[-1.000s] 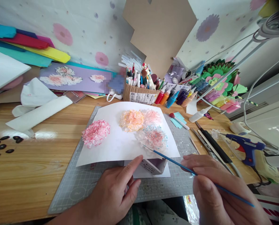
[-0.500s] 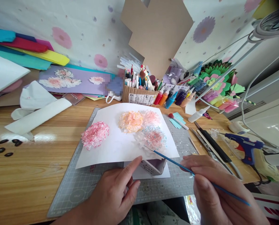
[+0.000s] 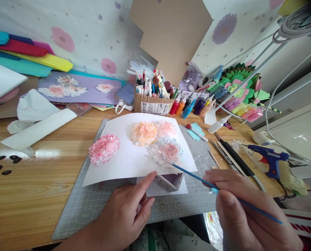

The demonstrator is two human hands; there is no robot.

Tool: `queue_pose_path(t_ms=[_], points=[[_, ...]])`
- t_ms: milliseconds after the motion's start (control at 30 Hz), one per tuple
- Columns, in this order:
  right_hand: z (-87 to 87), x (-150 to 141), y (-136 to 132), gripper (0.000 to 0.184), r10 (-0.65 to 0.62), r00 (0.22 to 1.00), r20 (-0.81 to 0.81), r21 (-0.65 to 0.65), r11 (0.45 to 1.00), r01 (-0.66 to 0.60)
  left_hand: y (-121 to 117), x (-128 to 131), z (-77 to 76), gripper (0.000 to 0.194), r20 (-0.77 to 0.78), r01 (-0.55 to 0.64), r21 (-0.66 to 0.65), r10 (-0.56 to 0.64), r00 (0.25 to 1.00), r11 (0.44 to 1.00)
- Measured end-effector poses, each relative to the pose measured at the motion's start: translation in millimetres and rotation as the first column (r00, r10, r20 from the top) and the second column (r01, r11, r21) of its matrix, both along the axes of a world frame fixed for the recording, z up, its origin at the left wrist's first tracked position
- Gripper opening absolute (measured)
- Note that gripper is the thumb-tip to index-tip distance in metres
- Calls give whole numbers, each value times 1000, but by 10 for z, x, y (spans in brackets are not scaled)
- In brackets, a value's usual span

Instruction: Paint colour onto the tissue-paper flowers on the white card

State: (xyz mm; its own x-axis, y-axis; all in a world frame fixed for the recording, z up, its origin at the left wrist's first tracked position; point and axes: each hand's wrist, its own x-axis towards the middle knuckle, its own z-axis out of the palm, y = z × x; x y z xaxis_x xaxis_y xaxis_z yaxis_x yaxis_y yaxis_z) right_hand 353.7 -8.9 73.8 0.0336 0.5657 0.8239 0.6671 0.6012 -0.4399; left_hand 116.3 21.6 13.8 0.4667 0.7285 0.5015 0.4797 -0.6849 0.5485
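Observation:
A thin blue paintbrush (image 3: 193, 175) is pinched in my right hand (image 3: 245, 205). Its tip touches the near edge of a ruffled white flower (image 3: 168, 148) with pink and blue-tinted petals. My left hand (image 3: 126, 209) has its index finger stretched to the front edge of a white paper sheet (image 3: 126, 164), thumb apart below; it grips nothing that shows. The same sheet carries a pink-red flower (image 3: 103, 148), an orange-tipped flower (image 3: 144, 133) and a pale pink flower (image 3: 166, 129). A small box with handwriting (image 3: 169, 182) shows beneath the sheet's near edge.
A grey cutting mat (image 3: 77, 209) lies underneath. Behind stand a cardboard pen box (image 3: 152, 104) and several paint bottles (image 3: 188, 109). A blue glue gun (image 3: 272, 160) and a black-handled tool (image 3: 236, 157) lie right. Dark oval pieces (image 3: 6, 172) and rolled paper (image 3: 40, 132) are left.
The whole view has shifted slightly, so things sit a little further left and up. The brush tip stays at the blue-tinted flower's near edge; both hands keep their poses.

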Motion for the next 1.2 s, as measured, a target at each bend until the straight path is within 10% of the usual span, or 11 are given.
queue_pose_path(t_ms=[1200], points=[[-12,-132,61,15,-88,994,-66,86,992,93,-10,-16,-12,45,19,12,-8,-12,1000,1000]])
